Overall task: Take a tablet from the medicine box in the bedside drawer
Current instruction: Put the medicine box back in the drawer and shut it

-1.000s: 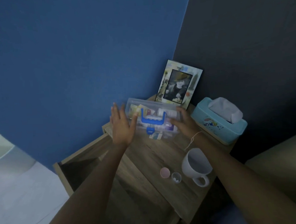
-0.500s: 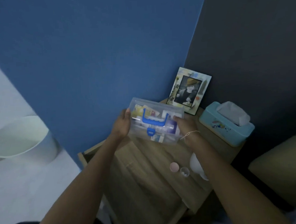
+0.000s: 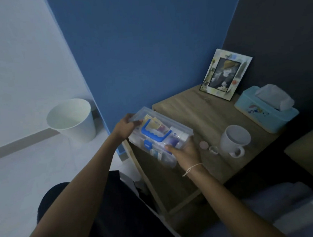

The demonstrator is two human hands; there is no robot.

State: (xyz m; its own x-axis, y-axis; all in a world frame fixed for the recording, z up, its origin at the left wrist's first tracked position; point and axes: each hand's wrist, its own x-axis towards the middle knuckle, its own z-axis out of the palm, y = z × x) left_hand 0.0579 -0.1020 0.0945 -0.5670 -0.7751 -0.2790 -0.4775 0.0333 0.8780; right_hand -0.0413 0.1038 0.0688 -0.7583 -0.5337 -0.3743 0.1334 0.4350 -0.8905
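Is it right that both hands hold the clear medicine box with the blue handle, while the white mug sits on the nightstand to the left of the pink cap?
Not quite. In the head view the white mug sits to the right of the pink cap, not the left. The rest stands: the left hand and the right hand hold the clear medicine box by its ends, and the mug is on the nightstand.

The medicine box (image 3: 171, 134) is clear plastic with a bright blue handle (image 3: 155, 132) and blue latch (image 3: 147, 144), and yellow, purple and white packs show through its lid. The table (image 3: 197, 112) is light brown wood grain, carrying a white mug (image 3: 234, 141), a pale pink cap (image 3: 203, 145) and a turquoise tissue box (image 3: 266, 110) printed with a small cartoon. Behind stand a blue wall (image 3: 148, 46), a dark grey wall (image 3: 283, 30), a white bin (image 3: 72, 121), and a picture frame (image 3: 225, 74) with a pale, colour-speckled border.
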